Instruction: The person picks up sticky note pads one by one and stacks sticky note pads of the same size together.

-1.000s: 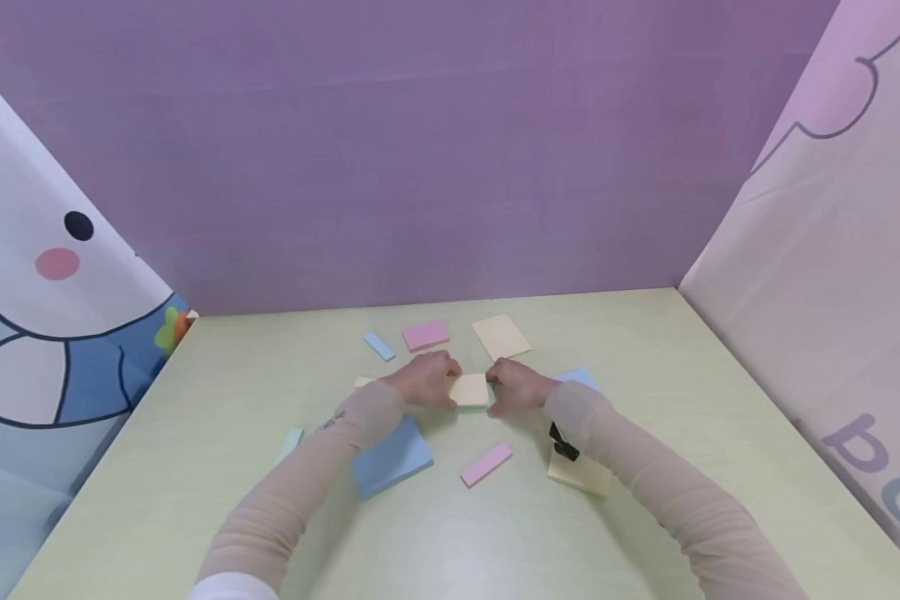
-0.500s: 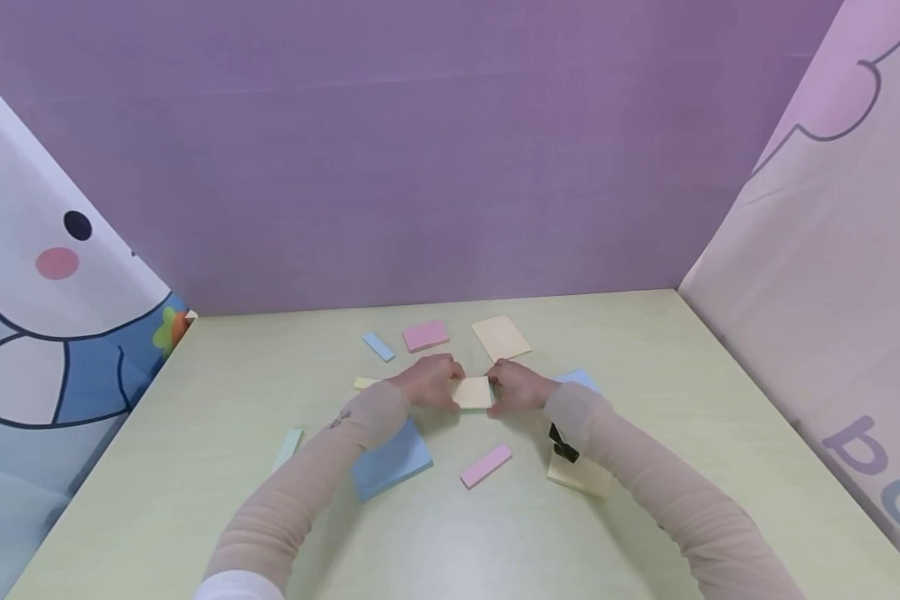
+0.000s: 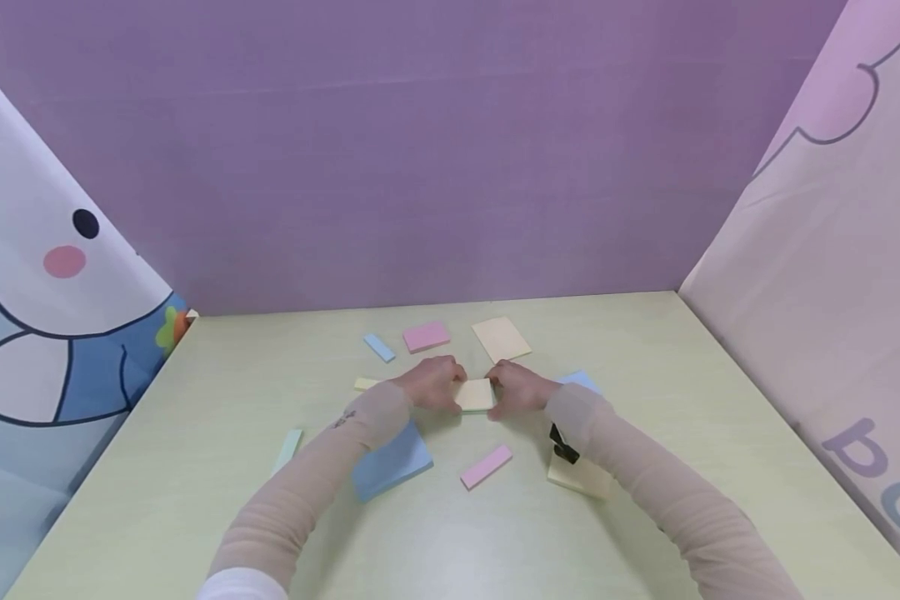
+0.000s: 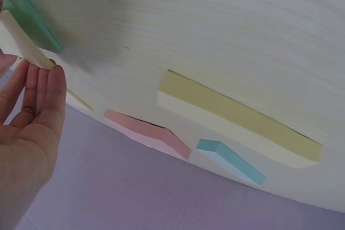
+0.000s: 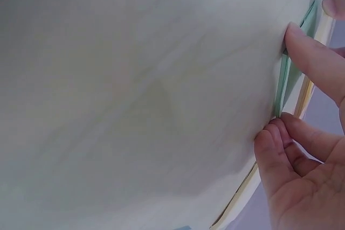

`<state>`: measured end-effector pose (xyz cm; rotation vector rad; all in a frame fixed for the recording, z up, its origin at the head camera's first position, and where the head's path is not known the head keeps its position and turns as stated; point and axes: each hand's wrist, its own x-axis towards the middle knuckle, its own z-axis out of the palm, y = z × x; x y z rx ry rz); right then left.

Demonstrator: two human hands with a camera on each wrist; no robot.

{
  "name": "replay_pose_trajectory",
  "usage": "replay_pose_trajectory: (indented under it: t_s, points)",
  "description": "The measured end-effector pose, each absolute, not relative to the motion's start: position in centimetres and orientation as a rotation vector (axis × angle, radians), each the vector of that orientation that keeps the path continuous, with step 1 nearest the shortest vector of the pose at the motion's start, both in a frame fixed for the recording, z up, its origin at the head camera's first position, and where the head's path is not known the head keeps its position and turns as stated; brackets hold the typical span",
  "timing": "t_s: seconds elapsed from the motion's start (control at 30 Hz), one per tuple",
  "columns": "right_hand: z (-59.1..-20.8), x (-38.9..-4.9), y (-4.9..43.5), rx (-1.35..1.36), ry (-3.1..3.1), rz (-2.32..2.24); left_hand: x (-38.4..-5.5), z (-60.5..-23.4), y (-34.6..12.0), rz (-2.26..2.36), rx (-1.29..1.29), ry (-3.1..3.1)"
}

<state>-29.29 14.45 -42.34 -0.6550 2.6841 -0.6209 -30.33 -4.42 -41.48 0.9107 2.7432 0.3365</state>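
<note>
At the middle of the table, my left hand [image 3: 432,383] grips the left side of a cream sticky note pad [image 3: 474,393]. In the left wrist view its fingertips and thumb hold that pad [image 4: 24,39], which tilts over a green sticky note pad [image 4: 40,22]. My right hand [image 3: 520,387] is at the opposite side. The right wrist view has its thumb and fingers pinching the green pad [image 5: 281,87] by opposite ends of one edge. From the head view the cream pad covers most of the green one, with a thin green edge showing.
Around the hands lie a large blue pad [image 3: 392,461], a pink strip pad [image 3: 487,467], and a yellow pad [image 3: 579,479] below the right wrist. Farther back are a pink pad [image 3: 426,336], a blue strip [image 3: 378,347] and a cream pad [image 3: 502,338]. A purple wall [image 3: 435,183] stands behind.
My left hand and the cream pad have shifted slightly right. Less of the green pad shows at the right side. The right hand has stayed nearly still.
</note>
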Motion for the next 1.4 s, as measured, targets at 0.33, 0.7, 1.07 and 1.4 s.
replay_pose_trajectory:
  t_s: [0.33,0.7,1.07,1.4]
  points:
    - [-42.38,-29.28,14.38,-0.649,2.669,-0.635,-30.44,-41.59,-4.07,0.326,0.903,2.748]
    - [-42.3,-29.33,14.47,-0.644,2.659,-0.638,-30.28,-41.56,-3.83,0.304,0.901,2.74]
    - [-42.14,-29.14,14.43,-0.637,2.661,-0.641,-30.46,-41.78,-3.74,0.288,0.92,2.732]
    - [-42.23,-29.32,14.51,-0.675,2.67,-0.61,-30.33,-41.69,-3.65,0.284,0.937,2.736]
